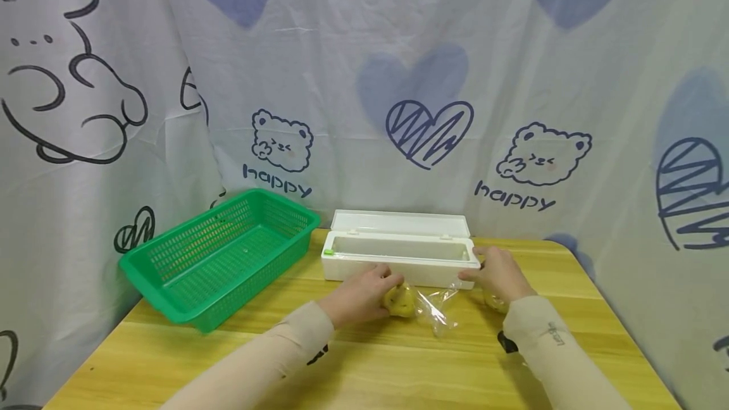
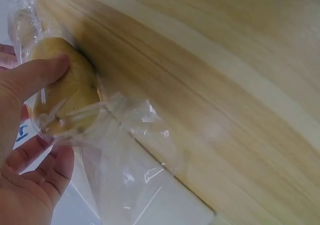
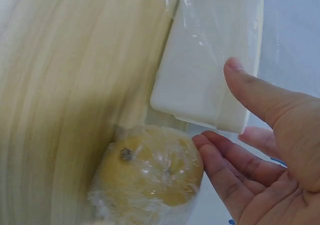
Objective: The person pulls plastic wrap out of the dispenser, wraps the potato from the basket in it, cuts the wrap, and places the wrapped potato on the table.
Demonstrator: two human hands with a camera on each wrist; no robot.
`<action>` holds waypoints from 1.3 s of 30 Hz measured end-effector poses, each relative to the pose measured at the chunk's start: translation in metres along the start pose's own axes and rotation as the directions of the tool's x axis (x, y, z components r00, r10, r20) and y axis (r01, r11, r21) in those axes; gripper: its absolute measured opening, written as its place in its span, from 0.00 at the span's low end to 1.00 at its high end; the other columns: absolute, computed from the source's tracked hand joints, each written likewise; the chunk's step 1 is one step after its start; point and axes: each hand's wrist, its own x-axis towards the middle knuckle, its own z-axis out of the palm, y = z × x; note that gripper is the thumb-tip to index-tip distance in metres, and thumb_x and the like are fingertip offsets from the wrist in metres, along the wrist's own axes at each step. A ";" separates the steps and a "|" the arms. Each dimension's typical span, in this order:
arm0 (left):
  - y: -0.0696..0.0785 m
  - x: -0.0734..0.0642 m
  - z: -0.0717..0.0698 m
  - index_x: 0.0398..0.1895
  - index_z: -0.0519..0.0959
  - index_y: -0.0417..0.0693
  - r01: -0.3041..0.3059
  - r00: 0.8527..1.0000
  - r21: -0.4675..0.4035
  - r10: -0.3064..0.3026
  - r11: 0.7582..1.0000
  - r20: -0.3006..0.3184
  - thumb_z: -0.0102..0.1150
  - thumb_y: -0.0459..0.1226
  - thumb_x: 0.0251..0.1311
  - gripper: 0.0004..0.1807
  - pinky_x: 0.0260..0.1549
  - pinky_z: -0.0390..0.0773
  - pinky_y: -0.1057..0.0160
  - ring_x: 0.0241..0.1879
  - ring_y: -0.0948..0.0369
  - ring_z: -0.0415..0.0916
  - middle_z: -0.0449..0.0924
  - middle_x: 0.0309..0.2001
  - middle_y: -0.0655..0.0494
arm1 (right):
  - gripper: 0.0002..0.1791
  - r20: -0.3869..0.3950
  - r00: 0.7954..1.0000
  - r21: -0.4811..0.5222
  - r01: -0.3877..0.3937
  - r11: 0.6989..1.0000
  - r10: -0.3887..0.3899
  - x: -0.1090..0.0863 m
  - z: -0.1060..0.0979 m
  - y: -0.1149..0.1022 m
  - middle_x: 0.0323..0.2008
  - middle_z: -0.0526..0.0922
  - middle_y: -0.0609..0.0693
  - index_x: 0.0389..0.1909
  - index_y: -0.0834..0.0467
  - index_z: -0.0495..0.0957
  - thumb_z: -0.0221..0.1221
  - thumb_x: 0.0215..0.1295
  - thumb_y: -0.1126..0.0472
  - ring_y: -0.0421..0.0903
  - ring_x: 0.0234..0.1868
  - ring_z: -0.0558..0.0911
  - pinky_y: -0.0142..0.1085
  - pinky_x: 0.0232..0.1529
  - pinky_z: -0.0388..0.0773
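Observation:
My left hand [image 1: 364,296] holds a yellow pear-like fruit [image 2: 70,92], thumb on one side and fingers on the other. Clear cling film [image 2: 145,135] lies over this fruit and trails loosely to the right, its end crumpled near the table. Behind it stands a white cling film dispenser [image 1: 398,271], lid raised, a green slider at its left end. Around the dispenser's right end is my right hand [image 1: 501,271], thumb against its front and a finger at the corner. Beside those fingers sits another yellow fruit [image 3: 150,172], wrapped in film, partly hidden in the head view.
A green plastic basket [image 1: 228,277] stands on the left of the wooden table [image 1: 410,372]. The dispenser's open lid [image 1: 398,223] leans near a patterned curtain [image 1: 342,81] that hangs along the back and sides.

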 end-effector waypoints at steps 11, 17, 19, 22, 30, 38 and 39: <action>-0.001 0.000 -0.007 0.57 0.78 0.53 -0.021 0.999 -0.098 0.026 0.995 0.047 0.85 0.46 0.53 0.31 0.52 0.84 0.61 0.47 0.59 0.80 0.82 0.49 0.54 | 0.51 0.135 0.990 -0.018 -0.037 0.999 0.039 0.004 -0.020 0.001 0.58 0.84 0.70 0.75 0.70 0.68 0.77 0.62 0.43 0.57 0.49 0.86 0.51 0.51 0.86; 0.000 -0.003 -0.011 0.58 0.78 0.54 -0.023 0.995 -0.167 0.039 0.986 0.091 0.85 0.45 0.53 0.31 0.45 0.82 0.67 0.41 0.64 0.76 0.81 0.47 0.56 | 0.48 0.140 0.990 -0.019 -0.014 1.000 0.017 0.003 -0.027 0.000 0.54 0.86 0.69 0.71 0.71 0.73 0.77 0.62 0.43 0.55 0.47 0.86 0.50 0.51 0.86; 0.000 -0.004 -0.010 0.58 0.78 0.55 -0.012 0.993 -0.176 0.032 0.984 0.112 0.84 0.46 0.54 0.31 0.46 0.82 0.67 0.42 0.66 0.75 0.82 0.48 0.57 | 0.45 0.129 0.992 -0.024 -0.006 1.000 0.009 0.003 -0.028 -0.001 0.54 0.86 0.70 0.70 0.71 0.75 0.76 0.63 0.45 0.56 0.48 0.85 0.51 0.52 0.86; 0.000 -0.006 -0.011 0.59 0.78 0.56 0.006 0.990 -0.195 0.022 0.981 0.143 0.84 0.47 0.55 0.31 0.47 0.82 0.67 0.42 0.66 0.75 0.82 0.48 0.58 | 0.41 0.114 0.993 -0.033 0.001 0.999 0.003 0.001 -0.028 -0.002 0.56 0.85 0.71 0.69 0.71 0.75 0.75 0.65 0.47 0.61 0.52 0.85 0.55 0.56 0.85; -0.002 -0.010 -0.015 0.58 0.79 0.54 0.042 0.983 -0.286 0.012 0.957 0.182 0.84 0.47 0.55 0.31 0.52 0.82 0.64 0.47 0.63 0.79 0.83 0.50 0.56 | 0.31 0.027 0.998 -0.068 0.065 0.996 -0.063 -0.016 -0.023 -0.020 0.58 0.84 0.71 0.64 0.70 0.80 0.71 0.69 0.51 0.67 0.59 0.83 0.62 0.63 0.80; -0.003 -0.011 -0.015 0.60 0.80 0.54 0.086 0.975 -0.353 -0.006 0.932 0.222 0.83 0.48 0.56 0.31 0.55 0.82 0.65 0.51 0.65 0.80 0.85 0.52 0.59 | 0.21 0.063 0.935 -0.109 0.353 0.929 -0.348 -0.046 0.008 -0.056 0.51 0.90 0.56 0.53 0.59 0.87 0.74 0.67 0.50 0.55 0.52 0.87 0.55 0.58 0.85; -0.003 -0.012 -0.015 0.60 0.80 0.54 0.092 0.975 -0.364 -0.010 0.927 0.223 0.83 0.48 0.55 0.31 0.55 0.82 0.65 0.51 0.65 0.80 0.85 0.52 0.59 | 0.21 0.071 0.916 -0.112 0.401 0.909 -0.395 -0.050 0.014 -0.059 0.50 0.91 0.54 0.53 0.58 0.87 0.74 0.66 0.49 0.54 0.51 0.87 0.54 0.58 0.85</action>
